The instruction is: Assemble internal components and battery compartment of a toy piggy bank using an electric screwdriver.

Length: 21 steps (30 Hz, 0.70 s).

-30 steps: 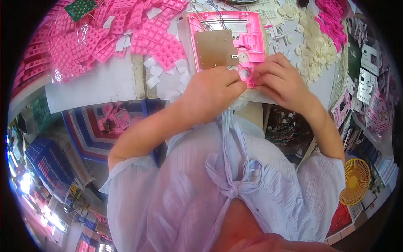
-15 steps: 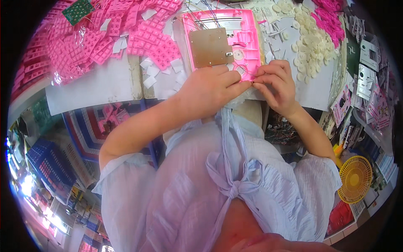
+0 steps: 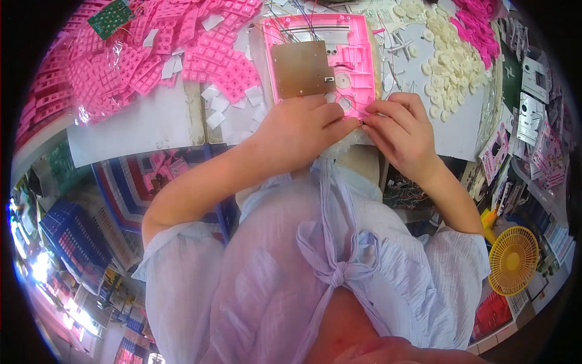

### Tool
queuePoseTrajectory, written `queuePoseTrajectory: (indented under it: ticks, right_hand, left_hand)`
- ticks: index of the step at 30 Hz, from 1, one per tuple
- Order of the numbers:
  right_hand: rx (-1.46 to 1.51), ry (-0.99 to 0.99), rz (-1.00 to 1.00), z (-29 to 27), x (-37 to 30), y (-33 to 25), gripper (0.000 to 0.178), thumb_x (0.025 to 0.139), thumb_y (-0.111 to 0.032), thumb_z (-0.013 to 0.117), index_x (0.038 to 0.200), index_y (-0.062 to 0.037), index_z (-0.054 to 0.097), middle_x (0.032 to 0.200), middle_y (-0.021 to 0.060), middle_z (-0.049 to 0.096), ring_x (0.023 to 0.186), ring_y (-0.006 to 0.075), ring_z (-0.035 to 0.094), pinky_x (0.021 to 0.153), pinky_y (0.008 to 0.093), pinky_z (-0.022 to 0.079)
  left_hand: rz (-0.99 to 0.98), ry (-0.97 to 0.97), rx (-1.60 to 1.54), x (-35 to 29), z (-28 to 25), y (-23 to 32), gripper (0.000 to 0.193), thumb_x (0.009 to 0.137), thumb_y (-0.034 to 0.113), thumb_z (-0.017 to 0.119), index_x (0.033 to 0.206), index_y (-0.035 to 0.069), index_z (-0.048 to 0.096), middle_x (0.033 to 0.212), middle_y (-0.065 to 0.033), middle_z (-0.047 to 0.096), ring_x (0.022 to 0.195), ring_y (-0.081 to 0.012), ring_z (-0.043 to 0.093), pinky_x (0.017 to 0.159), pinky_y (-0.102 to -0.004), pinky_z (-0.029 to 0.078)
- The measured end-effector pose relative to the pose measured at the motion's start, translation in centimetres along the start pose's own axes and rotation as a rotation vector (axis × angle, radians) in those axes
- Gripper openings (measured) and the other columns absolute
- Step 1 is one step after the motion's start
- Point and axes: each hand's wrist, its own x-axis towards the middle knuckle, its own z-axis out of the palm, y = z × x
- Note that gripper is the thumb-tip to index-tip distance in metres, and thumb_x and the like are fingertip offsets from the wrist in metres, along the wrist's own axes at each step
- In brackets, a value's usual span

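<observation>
Pink keypads heap from ten to eleven o'clock. A brown board lies in the pink casing, itself at twelve. The left hand curls at the casing's six o'clock edge, pinching a small dark piece; the right hand's bent fingertips meet it, their grip unclear. White discs spread at two.

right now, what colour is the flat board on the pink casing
Brown: the flat board shows best in the head view.
</observation>
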Motion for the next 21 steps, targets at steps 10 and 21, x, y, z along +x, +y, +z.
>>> queuePoseTrajectory:
  ticks: [10, 21]
  right_hand:
    - [0.27, 0.002, 0.009, 1.2, -0.4, 2.0, 0.021, 0.073, -0.003, 0.079, 0.091, -0.0031, 0.068, 0.104, 0.0079, 0.068, 0.098, 0.0304, 0.06, 0.084, 0.0374, 0.052]
    - [0.13, -0.032, 0.066, -0.3, -0.6, 0.9, 0.031, 0.071, -0.007, 0.082, 0.1, -0.0057, 0.072, 0.115, 0.006, 0.069, 0.1, 0.0306, 0.059, 0.084, 0.0377, 0.052]
  left_hand:
    - [0.003, 0.003, 0.025, -0.3, 0.4, -0.1, 0.037, 0.075, 0.011, 0.069, 0.113, 0.009, 0.07, 0.095, -0.0043, 0.066, 0.079, -0.0229, 0.065, 0.066, -0.0351, 0.055]
    - [0.009, -0.016, 0.004, 0.0, -0.1, 0.2, 0.043, 0.075, 0.012, 0.067, 0.118, 0.012, 0.07, 0.099, -0.0036, 0.066, 0.08, -0.0229, 0.064, 0.066, -0.0353, 0.053]
